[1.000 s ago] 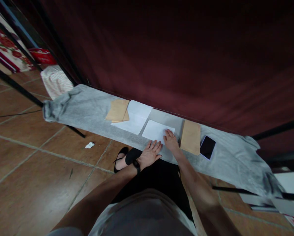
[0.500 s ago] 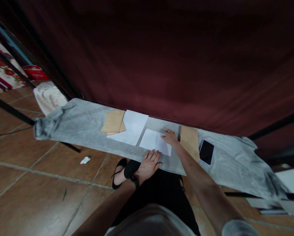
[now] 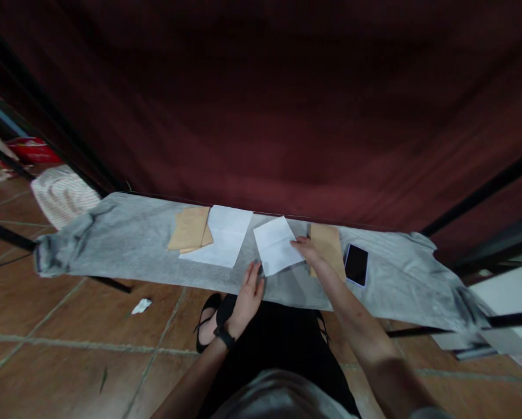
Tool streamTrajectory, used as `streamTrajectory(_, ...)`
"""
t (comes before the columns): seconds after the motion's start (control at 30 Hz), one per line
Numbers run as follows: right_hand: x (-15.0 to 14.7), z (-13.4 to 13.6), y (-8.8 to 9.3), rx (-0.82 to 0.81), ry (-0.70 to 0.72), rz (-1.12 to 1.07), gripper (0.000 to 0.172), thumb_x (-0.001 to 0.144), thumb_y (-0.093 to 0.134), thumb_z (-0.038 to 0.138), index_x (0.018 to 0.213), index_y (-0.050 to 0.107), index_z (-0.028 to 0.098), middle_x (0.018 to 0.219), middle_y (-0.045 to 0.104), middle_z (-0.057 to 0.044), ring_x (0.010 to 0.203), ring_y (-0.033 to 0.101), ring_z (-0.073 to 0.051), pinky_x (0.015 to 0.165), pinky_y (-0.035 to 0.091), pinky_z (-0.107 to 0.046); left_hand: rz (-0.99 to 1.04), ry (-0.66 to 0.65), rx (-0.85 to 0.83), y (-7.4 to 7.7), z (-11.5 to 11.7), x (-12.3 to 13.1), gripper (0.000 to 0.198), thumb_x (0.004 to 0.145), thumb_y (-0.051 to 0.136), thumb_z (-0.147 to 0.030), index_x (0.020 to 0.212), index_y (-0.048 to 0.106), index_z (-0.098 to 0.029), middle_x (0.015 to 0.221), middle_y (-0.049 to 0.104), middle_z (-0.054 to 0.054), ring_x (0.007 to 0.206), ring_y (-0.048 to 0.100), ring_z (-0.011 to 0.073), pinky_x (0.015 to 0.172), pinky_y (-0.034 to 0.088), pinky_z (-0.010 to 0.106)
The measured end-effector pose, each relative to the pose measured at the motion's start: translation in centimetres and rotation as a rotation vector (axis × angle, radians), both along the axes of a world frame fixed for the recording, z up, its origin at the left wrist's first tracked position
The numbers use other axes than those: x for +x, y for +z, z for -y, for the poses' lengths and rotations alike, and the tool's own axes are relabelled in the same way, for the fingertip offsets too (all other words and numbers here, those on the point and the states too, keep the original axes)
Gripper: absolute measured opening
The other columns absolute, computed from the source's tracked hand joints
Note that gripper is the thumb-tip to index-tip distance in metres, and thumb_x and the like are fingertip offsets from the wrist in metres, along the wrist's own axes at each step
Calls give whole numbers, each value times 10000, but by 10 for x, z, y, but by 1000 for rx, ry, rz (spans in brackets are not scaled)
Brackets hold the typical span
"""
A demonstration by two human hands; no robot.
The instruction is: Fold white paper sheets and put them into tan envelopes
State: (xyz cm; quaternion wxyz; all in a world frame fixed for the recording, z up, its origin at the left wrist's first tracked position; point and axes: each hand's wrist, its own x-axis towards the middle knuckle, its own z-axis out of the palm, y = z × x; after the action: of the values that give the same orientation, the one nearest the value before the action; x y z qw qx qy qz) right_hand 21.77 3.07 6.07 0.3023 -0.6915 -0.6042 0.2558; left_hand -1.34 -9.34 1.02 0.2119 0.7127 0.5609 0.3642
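A folded sheet of white paper (image 3: 274, 247) lies turned at an angle on the grey cloth, a crease across it. My right hand (image 3: 305, 248) grips its right edge with the fingers closed. My left hand (image 3: 248, 294) is at the front edge of the cloth, fingers stretched out, its fingertips close to the paper's lower left corner. To the left, a larger white sheet (image 3: 230, 235) lies partly under several brown envelopes (image 3: 191, 227). Another brown envelope (image 3: 330, 247) rests just right of my right hand, partly covered by my forearm.
The grey cloth (image 3: 125, 238) covers a narrow bench. A phone (image 3: 356, 265) lies right of the single envelope. Behind the bench hangs a dark red curtain (image 3: 261, 128). Black metal bars (image 3: 7, 234) stand at both ends. Crumpled white tissue (image 3: 141, 306) is on the tiled floor.
The folded paper has turned on the cloth. My right hand has gone from lying on it to gripping its right edge. My left hand has shifted left. The view has tilted slightly.
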Motion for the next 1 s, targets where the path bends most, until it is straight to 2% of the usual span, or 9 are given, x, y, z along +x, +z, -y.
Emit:
streamTrajectory(0.1,-8,28,-14,-31,-60,-74,218,891,567,281,909,721,127,739,732,-47,675,679,-189,584,515,-247,286,128,-156,-5,-11,3,475,1011,425,-307,1476,433,-208,1423,577,129,1299,571,250,1086,491,438)
streamTrajectory(0.23,-23,56,-35,-65,-113,-89,251,900,515,275,943,716,133,768,742,-50,720,701,-202,603,536,-254,457,160,-339,-12,-26,8,566,961,528,-301,1501,390,-206,1113,720,99,946,721,219,764,624,352)
streamTrajectory(0.33,-29,71,-43,-81,-129,-44,273,911,496,245,1019,717,127,874,761,-90,813,718,-228,699,555,-285,422,158,-395,-13,-32,8,613,896,538,-190,1493,398,-201,941,720,44,741,704,170,630,607,298)
streamTrajectory(0.4,-30,82,-42,-65,-138,-2,331,916,513,229,1182,681,124,1050,752,-135,949,712,-256,825,549,-325,390,168,-431,-12,-34,7,589,866,521,-144,1449,455,-187,883,704,26,648,668,139,579,580,265)
streamTrajectory(0.47,-31,91,-39,-8,-128,106,437,934,520,240,1352,591,137,1257,682,-172,1131,655,-295,968,506,-388,368,169,-460,-10,-35,5,548,850,519,-128,1397,508,-163,860,695,20,579,627,114,537,546,241)
streamTrajectory(0.53,-33,97,-35,84,-32,267,461,978,476,282,1418,544,166,1392,606,-161,1271,573,-295,1070,454,-421,349,162,-477,-8,-36,4,522,839,522,-113,1360,541,-139,841,692,14,533,589,98,515,515,229)
streamTrajectory(0.67,-40,90,-39,207,340,407,443,1045,367,346,1436,539,226,1531,499,-61,1411,453,-209,1180,368,-387,297,131,-515,-4,-39,3,481,794,557,-68,1264,630,-139,742,684,-13,534,580,103,536,489,216)
streamTrajectory(0.73,-43,81,-47,201,433,447,443,1053,364,370,1447,529,252,1569,447,-38,1449,406,-209,1207,327,-408,276,124,-529,-2,-39,3,463,800,577,-78,1255,645,-134,720,683,-15,548,588,107,557,490,217)
streamTrajectory(1.0,-35,37,-71,229,366,569,498,1058,371,382,1519,424,202,1600,371,-90,1469,378,-232,1233,265,-452,254,121,-573,2,-39,2,489,838,553,-76,1324,607,-97,628,619,-45,462,516,78,509,445,203)
